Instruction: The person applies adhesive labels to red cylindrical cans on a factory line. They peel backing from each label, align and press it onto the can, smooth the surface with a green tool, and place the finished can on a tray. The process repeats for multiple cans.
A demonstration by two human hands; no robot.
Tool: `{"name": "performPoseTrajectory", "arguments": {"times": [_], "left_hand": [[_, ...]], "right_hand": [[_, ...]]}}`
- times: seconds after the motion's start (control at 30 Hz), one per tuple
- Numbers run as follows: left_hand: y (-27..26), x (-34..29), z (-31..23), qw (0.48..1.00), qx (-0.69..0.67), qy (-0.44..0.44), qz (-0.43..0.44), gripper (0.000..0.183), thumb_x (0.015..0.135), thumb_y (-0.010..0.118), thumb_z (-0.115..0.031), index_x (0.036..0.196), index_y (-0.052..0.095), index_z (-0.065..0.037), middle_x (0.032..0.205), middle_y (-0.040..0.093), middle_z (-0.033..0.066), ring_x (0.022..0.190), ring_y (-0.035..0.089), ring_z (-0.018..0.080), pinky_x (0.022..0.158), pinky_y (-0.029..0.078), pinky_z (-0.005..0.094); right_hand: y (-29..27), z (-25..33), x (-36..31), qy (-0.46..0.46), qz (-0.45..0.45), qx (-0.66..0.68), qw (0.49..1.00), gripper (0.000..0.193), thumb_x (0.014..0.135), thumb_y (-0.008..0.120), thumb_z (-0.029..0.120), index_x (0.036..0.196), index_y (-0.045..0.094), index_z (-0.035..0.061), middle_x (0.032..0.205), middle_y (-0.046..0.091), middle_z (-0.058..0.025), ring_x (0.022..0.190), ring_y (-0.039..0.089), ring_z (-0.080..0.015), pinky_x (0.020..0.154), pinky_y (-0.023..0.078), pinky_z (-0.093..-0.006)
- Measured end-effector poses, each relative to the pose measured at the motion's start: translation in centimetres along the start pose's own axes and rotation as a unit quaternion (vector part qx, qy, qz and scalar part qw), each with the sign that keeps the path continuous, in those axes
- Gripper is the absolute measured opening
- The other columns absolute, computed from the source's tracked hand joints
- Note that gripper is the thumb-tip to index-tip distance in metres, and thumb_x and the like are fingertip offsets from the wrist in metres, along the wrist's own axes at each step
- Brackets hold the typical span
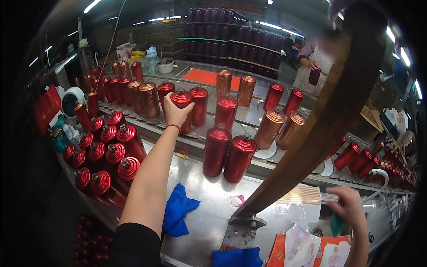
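My left hand (177, 112), with a red string bracelet at its wrist, is closed around the shoulder of a shiny red bottle (185, 115) in the row along the ledge. Another red bottle (199, 107) stands right beside it. Closer to me, two more red bottles (216, 152) (240, 159) stand upright on the metal table. At the lower right, my right hand (351, 208) is raised over paper sheets (302, 244), fingers bent. A small green flat piece (337, 224) hangs below those fingers, seemingly held; its kind cannot be made out.
A wooden post (307, 127) slants up from the table. Blue cloths (180, 211) (238, 258) lie near me. Red bottles (106, 151) crowd the left; copper bottles (269, 130) stand on the conveyor. A clear packet of strips (299, 204) lies right. Across the line, a person (316, 60) holds a purple bottle.
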State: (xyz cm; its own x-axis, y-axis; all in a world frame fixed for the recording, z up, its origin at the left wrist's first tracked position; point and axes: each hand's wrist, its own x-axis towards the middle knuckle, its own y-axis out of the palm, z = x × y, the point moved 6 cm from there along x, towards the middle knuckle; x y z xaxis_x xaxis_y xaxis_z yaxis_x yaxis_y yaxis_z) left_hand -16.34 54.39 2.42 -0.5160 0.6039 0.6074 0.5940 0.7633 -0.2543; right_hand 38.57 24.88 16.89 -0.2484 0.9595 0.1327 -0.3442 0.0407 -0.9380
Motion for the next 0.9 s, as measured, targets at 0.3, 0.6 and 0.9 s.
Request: {"name": "performPoseTrajectory", "arguments": {"times": [0.3,0.6,0.9], "left_hand": [[1.6,-0.8,1.7,0.998,0.059,0.009,-0.032,0.107,0.070,0.090,-0.058,0.147,0.042,-0.002,0.144,0.050,0.0178,0.133,0.047,0.0347,0.117,0.031,0.0489],[-2.9,-1.1,-7.5,0.908,-0.371,-0.174,-0.084,0.023,0.107,0.061,-0.020,0.124,0.068,-0.006,0.096,0.073,0.0025,0.068,0.061,0.0060,0.062,0.053,0.0205],[-11.8,-10.4,-19.0,0.828,-0.504,-0.224,0.100,0.033,0.112,0.048,-0.023,0.138,0.059,-0.007,0.107,0.076,0.0108,0.079,0.073,0.0125,0.064,0.058,0.0221]], "right_hand": [[9.0,2.5,27.6,-0.117,-0.046,0.208,0.970,0.056,0.091,0.081,0.031,0.133,0.065,-0.0022,0.116,0.074,-0.0144,0.106,0.068,-0.0167,0.092,0.055,-0.0338],[18.2,6.6,39.2,-0.003,0.089,0.152,0.984,0.136,0.061,0.086,0.075,0.157,0.034,-0.0050,0.148,0.052,-0.0301,0.140,0.052,-0.0359,0.115,0.042,-0.0423],[17.4,0.0,35.0,0.042,-0.128,0.192,0.972,0.108,0.061,0.092,0.059,0.146,0.051,0.0051,0.131,0.068,-0.0205,0.125,0.065,-0.0323,0.106,0.049,-0.0386]]}}
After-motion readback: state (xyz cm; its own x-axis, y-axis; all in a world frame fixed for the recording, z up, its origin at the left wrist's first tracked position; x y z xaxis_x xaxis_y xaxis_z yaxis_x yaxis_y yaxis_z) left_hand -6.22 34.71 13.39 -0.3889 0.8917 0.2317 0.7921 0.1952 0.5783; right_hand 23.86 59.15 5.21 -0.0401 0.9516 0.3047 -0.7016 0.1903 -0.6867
